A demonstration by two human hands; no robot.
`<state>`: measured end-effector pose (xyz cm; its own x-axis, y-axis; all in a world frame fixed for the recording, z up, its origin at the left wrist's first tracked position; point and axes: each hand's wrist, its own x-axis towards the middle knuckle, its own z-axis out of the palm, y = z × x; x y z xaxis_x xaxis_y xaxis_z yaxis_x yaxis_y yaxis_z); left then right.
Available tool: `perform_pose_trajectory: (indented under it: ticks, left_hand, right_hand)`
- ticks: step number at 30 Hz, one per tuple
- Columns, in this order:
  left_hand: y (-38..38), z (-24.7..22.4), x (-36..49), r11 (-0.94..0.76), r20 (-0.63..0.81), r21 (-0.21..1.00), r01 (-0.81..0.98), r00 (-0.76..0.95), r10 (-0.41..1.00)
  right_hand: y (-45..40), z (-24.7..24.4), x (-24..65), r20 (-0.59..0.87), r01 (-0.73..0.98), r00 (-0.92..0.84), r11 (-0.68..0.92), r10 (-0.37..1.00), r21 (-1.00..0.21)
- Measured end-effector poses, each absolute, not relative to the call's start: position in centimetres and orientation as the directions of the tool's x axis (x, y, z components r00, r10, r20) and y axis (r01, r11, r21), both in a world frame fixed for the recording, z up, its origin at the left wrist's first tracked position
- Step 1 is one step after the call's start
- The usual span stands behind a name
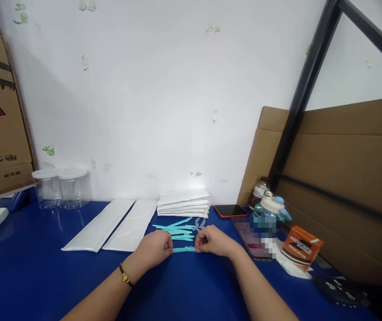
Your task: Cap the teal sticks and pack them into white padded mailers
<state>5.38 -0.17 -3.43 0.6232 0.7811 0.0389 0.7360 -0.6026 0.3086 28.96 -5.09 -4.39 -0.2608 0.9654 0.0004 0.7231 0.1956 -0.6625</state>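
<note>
A thin turquoise strip (183, 250) runs between my two hands, low over the blue table. My left hand (155, 249) pinches its left end, and my right hand (211, 241) pinches its right end, where a small greyish piece shows beside the fingertips. Just beyond the hands lie several more turquoise strips (177, 232) in a loose group. Small grey translucent pieces (199, 224) lie at the right of that group, near my right knuckles. A stack of white padded packets (183, 204) stands behind the strips.
Two flat white packets (99, 226) lie left of my hands. Clear lidded jars (73, 189) stand by the wall. To the right are a red-edged phone (230, 210), a larger dark device (251, 240), a blue bottle (270, 208) and an orange box (301, 247).
</note>
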Motion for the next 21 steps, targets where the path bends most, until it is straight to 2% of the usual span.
perform_pose_trajectory:
  ticks: [5, 8, 11, 14, 16, 21]
  left_hand:
    - [-0.8, -3.3, 5.7, -0.633, 0.056, 0.325, 0.703, 0.653, 0.755]
    - [-0.5, -3.4, 5.5, -0.614, -0.003, 0.389, 0.686, 0.668, 0.744]
    - [0.5, -3.6, 5.0, -0.596, 0.047, 0.408, 0.691, 0.637, 0.77]
    - [1.6, -4.1, 4.8, -0.613, 0.165, 0.324, 0.721, 0.595, 0.787]
    - [2.2, -4.4, 4.8, -0.615, 0.174, 0.304, 0.728, 0.593, 0.787]
    - [2.5, -4.8, 5.0, -0.591, 0.144, 0.34, 0.732, 0.581, 0.801]
  right_hand:
    - [-5.3, -4.3, 28.1, -0.019, 0.7, -0.293, 0.201, 0.956, -0.685]
    - [-5.4, -4.1, 28.2, -0.038, 0.7, -0.305, 0.197, 0.952, -0.686]
    - [-5.4, -3.7, 29.1, 0.066, 0.748, -0.19, 0.188, 0.98, -0.637]
    - [-5.1, -3.7, 30.0, 0.181, 0.818, -0.045, 0.14, 0.983, -0.558]
    - [-4.8, -4.1, 30.4, 0.195, 0.84, -0.018, 0.12, 0.981, -0.528]
    - [-4.2, -5.2, 30.2, 0.2, 0.864, -0.03, 0.126, 0.979, -0.487]
